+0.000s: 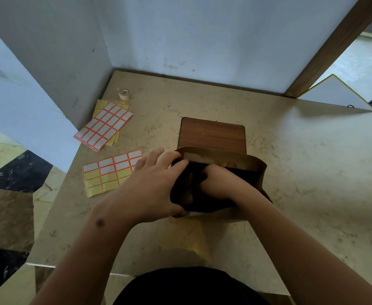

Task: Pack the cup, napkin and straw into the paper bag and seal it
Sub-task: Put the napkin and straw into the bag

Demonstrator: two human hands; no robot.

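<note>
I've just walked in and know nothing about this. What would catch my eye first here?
Probably the two hands at the open brown paper bag in the middle of the marble counter: the right hand reaches down inside it while the left hand holds its side. Next, the red-bordered label sheets lying to the left, with a small tape roll behind them.

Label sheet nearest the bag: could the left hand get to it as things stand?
Probably yes. The label sheet lies flat on the counter right beside the left hand, nothing between them, but that hand is holding the paper bag open.
</note>
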